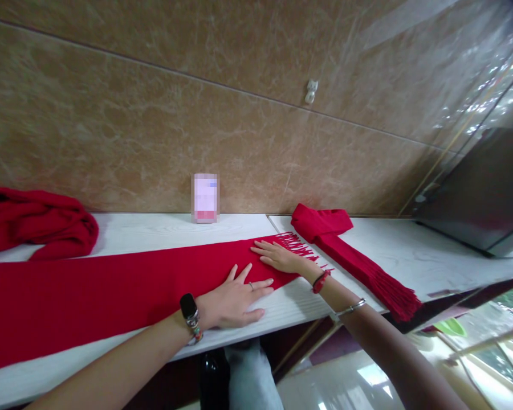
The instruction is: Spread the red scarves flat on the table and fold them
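A long red scarf (pixel 111 290) lies spread along the white tabletop, its fringed end toward the right. My left hand (pixel 235 296) rests on the scarf's near edge, fingers spread, a ring on one finger and a dark watch at the wrist. Flat on the cloth near the fringe is my right hand (pixel 280 256), fingers stretched to the left. Neither hand grips anything. Just right of the fringe lies a second red scarf (pixel 359 265), folded into a narrow strip with a bend at its far end and its fringe toward the table's front edge.
A bunched red cloth (pixel 47 222) sits at the back left. A phone (pixel 206 198), its screen blurred, leans on the brown marbled wall (pixel 154 125). A dark grey box-like object (pixel 474 188) stands at the right end of the white tabletop (pixel 410 245). Below is a shiny floor.
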Demonstrator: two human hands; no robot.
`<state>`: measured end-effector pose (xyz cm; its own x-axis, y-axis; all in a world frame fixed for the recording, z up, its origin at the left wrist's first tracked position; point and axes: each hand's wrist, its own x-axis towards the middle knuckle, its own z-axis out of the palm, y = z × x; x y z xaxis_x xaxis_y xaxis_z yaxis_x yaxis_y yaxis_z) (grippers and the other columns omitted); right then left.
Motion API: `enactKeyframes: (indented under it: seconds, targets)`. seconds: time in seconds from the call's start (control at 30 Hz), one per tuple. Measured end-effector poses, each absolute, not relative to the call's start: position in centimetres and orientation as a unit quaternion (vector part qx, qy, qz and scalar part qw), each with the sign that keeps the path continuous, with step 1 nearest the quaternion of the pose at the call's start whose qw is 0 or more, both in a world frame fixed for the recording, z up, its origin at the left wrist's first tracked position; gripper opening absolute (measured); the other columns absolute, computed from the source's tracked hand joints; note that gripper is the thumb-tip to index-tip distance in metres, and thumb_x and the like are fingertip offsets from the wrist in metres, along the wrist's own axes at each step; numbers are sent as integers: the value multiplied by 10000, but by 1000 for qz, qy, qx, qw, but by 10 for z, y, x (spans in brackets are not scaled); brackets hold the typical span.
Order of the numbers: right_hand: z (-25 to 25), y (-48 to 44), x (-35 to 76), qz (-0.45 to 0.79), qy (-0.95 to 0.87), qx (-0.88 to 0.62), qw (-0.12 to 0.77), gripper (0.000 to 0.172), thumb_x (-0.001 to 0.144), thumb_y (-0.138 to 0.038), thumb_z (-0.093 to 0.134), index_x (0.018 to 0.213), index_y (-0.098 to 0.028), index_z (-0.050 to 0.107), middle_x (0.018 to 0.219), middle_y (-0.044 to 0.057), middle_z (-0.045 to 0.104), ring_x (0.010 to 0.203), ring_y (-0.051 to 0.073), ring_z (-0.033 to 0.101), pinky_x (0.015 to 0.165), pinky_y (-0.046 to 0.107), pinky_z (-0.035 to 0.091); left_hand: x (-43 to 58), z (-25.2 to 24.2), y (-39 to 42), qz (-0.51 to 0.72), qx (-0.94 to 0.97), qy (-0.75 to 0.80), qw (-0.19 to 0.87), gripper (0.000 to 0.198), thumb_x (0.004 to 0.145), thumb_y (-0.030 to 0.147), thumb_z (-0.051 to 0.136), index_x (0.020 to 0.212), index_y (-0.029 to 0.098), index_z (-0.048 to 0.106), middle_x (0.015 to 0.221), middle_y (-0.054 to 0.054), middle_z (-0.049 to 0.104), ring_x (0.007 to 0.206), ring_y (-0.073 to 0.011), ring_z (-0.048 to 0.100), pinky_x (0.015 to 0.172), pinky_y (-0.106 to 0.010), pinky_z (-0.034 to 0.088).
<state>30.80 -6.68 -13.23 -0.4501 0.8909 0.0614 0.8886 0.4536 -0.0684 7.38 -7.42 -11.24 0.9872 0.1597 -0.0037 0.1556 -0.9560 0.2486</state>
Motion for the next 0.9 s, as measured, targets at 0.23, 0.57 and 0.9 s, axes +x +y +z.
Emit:
enactKeyframes:
  seconds: [0.23, 0.57, 0.9]
  targets:
    - [-147, -48, 350, -90, -792, -604, 19, 340, 888, -166, 356, 1204, -166, 482, 1348, 133, 370, 1271, 238, 264, 984, 486, 293, 73, -111, -75, 3, 989, 79, 123, 514, 864, 454, 324, 1351, 313, 239, 1419, 24, 249, 1287, -391, 57, 957, -665, 69]
    - [-145, -62, 325, -68, -816, -574, 29, 425, 921, -260, 260, 1339, -189, 292, 1390, 107, 305, 1292, 212, 212, 1010, 493, 238, 74, -109, -76, -3, 990, 82, 118, 503, 872, 464, 297, 1350, 316, 243, 1425, 26, 232, 1290, -382, 67, 970, -644, 73]
    - [-130, -95, 327, -53, -767, -625, 135, 484, 891, -313, 341, 1340, -138, 297, 1386, 152, 300, 1294, 233, 206, 1029, 479, 223, 73, -114, -73, 1, 992, 76, 97, 485, 886, 449, 279, 1352, 325, 230, 1430, 27, 220, 1290, -368, 89, 974, -625, 91]
